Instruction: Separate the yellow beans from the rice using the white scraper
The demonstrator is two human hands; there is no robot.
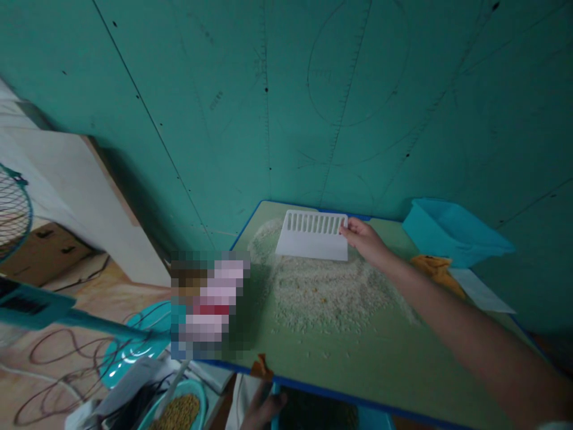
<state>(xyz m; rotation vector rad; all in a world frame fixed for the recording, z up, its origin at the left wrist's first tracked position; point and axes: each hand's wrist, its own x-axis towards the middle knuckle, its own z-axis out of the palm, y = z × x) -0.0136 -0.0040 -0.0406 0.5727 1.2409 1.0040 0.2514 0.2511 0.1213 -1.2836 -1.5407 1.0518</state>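
My right hand (pixel 360 234) is closed on the right end of a white slotted plastic plate (pixel 312 245), which stands tilted toward the back of the green tabletop (pixel 322 362). Just in front of the plate spreads a layer of pale, rice-like grains (pixel 322 298), with a few orange-yellow bits among them. Low in the view, my left hand (pixel 264 410) is at the table's front edge, its fingers over the rim of a blue bin (pixel 376 419). Part of that hand is cut off by the frame and in shadow.
A turquoise basin (pixel 456 233) stands at the back right, beside an orange cloth (pixel 432 272) and a white sheet (pixel 481 289). A green wall (pixel 286 119) rises behind. At left are a fan (pixel 13 215), cables, and a bowl of brown pellets (pixel 179 413). A patch is pixelated.
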